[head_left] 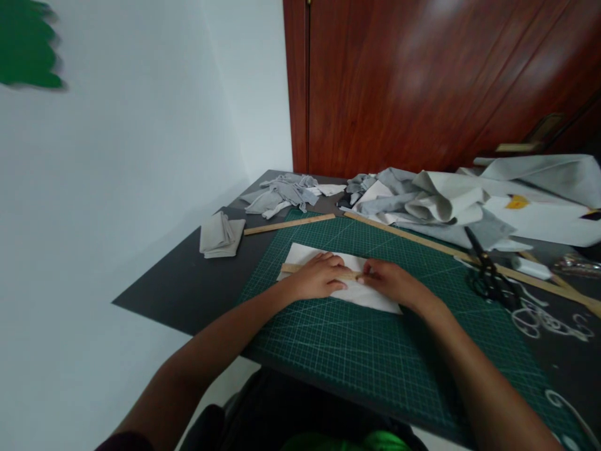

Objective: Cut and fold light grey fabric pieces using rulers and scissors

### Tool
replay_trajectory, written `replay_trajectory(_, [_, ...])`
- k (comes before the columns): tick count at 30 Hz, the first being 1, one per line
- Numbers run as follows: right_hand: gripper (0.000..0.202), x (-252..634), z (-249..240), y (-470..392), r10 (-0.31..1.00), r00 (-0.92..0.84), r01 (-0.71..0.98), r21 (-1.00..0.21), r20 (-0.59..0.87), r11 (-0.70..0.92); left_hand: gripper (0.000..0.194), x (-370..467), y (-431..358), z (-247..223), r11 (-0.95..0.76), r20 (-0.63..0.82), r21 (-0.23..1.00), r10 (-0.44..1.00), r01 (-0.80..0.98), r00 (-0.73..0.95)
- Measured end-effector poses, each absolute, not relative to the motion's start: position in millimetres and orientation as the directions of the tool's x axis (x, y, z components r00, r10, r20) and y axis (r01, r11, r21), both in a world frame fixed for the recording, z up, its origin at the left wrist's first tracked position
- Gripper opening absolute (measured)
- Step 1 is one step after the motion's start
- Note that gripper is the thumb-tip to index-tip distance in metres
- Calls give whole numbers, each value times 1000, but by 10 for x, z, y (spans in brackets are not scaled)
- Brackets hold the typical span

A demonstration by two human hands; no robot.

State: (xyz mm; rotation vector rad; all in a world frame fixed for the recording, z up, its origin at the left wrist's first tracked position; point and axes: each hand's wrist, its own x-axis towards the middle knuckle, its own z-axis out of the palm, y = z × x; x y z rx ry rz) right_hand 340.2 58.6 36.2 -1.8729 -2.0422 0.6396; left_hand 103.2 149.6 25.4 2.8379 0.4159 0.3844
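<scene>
A piece of white cloth (370, 300) lies flat on the green cutting mat (338, 351). Across it runs a short wooden ruler (291, 268). My left hand (322, 275) rests over the ruler's middle, fingers spread and pressing it onto the cloth. At the ruler's right end, my right hand (387, 280) is closed in a pinch, its fingertips close to the cloth. A small dark spot shows at those fingertips, but what they hold is too small to make out.
Folded cloth (221, 235) sits to the left, near another wooden ruler (290, 224). Grey scraps (286, 191) and a heap of fabric (436, 197) line the back. On the right are a long wooden ruler (413, 237), black scissors (488, 275) and white strips (549, 322).
</scene>
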Motion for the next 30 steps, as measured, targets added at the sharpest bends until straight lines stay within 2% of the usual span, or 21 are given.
replay_trajectory(2, [21, 3453, 395, 570, 988, -108, 856, -515, -114, 34, 36, 1019, 1549, 243, -932, 233, 302, 278, 202, 932])
replay_trajectory(8, [26, 3568, 394, 565, 975, -141, 861, -507, -172, 35, 14, 1049, 1595, 225, -915, 225, 352, 286, 196, 931])
replay_trajectory(11, [24, 3577, 362, 591, 972, -113, 862, -506, -203, -5, 14, 1033, 1591, 239, -907, 205, 366, 296, 207, 933])
replay_trajectory(18, [34, 3600, 353, 675, 964, -185, 816, -577, -193, 41, 17, 980, 1606, 279, -915, 166, 354, 266, 195, 950])
replay_trajectory(22, [24, 3584, 412, 699, 963, -175, 839, -542, -204, 38, 12, 974, 1459, 313, -891, 161, 344, 366, 296, 916])
replay_trajectory(25, [24, 3541, 464, 674, 957, -177, 872, -488, -231, 43, 6, 923, 1216, 337, -858, 166, 317, 470, 404, 867])
replay_trajectory(30, [19, 3438, 472, 564, 921, -257, 875, -475, -293, 93, 7, 833, 675, 304, -804, 187, 297, 577, 515, 795])
